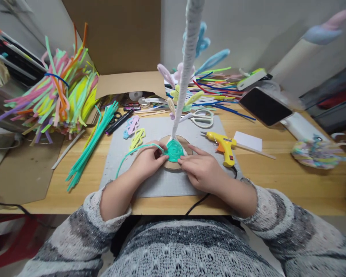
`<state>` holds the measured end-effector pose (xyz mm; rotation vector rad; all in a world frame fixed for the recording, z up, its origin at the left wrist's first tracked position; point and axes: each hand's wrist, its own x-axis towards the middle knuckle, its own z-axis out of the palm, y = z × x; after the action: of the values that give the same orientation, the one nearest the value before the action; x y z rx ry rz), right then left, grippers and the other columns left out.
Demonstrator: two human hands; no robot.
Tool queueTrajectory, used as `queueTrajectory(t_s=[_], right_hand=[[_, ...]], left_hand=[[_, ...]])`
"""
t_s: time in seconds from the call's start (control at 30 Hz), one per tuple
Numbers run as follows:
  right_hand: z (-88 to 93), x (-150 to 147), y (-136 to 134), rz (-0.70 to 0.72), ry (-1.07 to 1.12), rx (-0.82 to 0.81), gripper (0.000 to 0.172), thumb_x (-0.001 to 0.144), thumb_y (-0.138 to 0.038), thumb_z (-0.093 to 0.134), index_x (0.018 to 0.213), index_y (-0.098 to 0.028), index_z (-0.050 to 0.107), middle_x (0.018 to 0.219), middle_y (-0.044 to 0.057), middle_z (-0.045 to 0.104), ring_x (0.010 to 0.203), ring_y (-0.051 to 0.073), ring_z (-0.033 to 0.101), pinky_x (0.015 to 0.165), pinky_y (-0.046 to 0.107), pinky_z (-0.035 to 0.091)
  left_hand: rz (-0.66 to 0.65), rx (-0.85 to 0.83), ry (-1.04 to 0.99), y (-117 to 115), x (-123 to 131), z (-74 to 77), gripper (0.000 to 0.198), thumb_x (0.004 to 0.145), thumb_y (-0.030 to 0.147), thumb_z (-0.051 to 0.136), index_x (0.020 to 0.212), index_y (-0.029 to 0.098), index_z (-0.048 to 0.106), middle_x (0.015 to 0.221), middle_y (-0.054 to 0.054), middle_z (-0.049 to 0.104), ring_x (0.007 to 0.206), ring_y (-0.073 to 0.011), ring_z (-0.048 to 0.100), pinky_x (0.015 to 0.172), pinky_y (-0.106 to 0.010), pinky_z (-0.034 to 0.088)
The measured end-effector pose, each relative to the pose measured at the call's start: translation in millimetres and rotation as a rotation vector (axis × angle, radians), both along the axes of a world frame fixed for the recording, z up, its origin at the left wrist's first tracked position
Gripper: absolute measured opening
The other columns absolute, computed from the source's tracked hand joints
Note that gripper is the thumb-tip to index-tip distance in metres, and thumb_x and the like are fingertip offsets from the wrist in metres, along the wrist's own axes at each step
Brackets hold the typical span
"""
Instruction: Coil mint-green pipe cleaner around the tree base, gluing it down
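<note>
A coil of teal pipe cleaner (pixel 175 151) lies flat on a round cardboard base (pixel 172 166), at the foot of a tall white wrapped stem (pixel 187 57). My left hand (pixel 150 161) pinches the teal pipe cleaner (pixel 130 151) at the coil's left edge, and its loose end curves away over my wrist. On the other side, my right hand (pixel 203 169) rests its fingertips against the coil and base, fingers stretched and apart. Blue, pink and yellow looped shapes (pixel 202 40) show beside the stem. Under the base is a grey mat (pixel 152 188).
Right of the base lies a yellow glue gun (pixel 223 144) with a black cord. Scissors (pixel 202 118) and a phone (pixel 265 106) are farther back. Teal pipe cleaners (pixel 92 144) lie left, near a large colourful bundle (pixel 57 88). Small zigzag pieces (pixel 137 138) sit on the mat.
</note>
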<state>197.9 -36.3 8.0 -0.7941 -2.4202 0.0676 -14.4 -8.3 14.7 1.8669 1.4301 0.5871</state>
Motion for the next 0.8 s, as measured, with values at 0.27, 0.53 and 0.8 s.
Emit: queueTrajectory(t_s=[0.27, 0.53, 0.8], right_hand=[[3.5, -1, 3, 0.048, -0.085, 0.02, 0.031, 0.077, -0.005, 0.043, 0.091, -0.017, 0.067, 0.089, 0.006, 0.076, 0.09, 0.017, 0.07, 0.105, 0.043, 0.044], [5.5, -3, -1, 0.121, -0.225, 0.125, 0.026, 0.084, -0.007, 0.042, 0.078, -0.016, 0.066, 0.088, 0.008, 0.075, 0.09, 0.019, 0.069, 0.097, 0.043, 0.049], [19.7, -12, 26, -0.056, 0.024, -0.359, 0.019, 0.087, -0.012, 0.052, 0.096, -0.02, 0.067, 0.096, 0.005, 0.071, 0.092, 0.017, 0.064, 0.082, 0.034, 0.051]], left_hand=[[-0.018, 0.177, 0.112, 1, 4, -6.6, 0.05, 0.071, 0.034, 0.074, 0.114, 0.018, 0.056, 0.104, -0.006, 0.061, 0.095, -0.0221, 0.057, 0.082, -0.035, 0.046], [-0.066, 0.221, 0.171, 3, 2, -9.0, 0.053, 0.074, 0.036, 0.072, 0.122, 0.021, 0.058, 0.103, -0.006, 0.062, 0.099, -0.0251, 0.057, 0.088, -0.039, 0.044], [-0.087, 0.197, 0.197, 4, 2, -7.5, 0.055, 0.075, 0.043, 0.069, 0.124, 0.023, 0.057, 0.111, -0.007, 0.064, 0.102, -0.0267, 0.059, 0.088, -0.038, 0.044]])
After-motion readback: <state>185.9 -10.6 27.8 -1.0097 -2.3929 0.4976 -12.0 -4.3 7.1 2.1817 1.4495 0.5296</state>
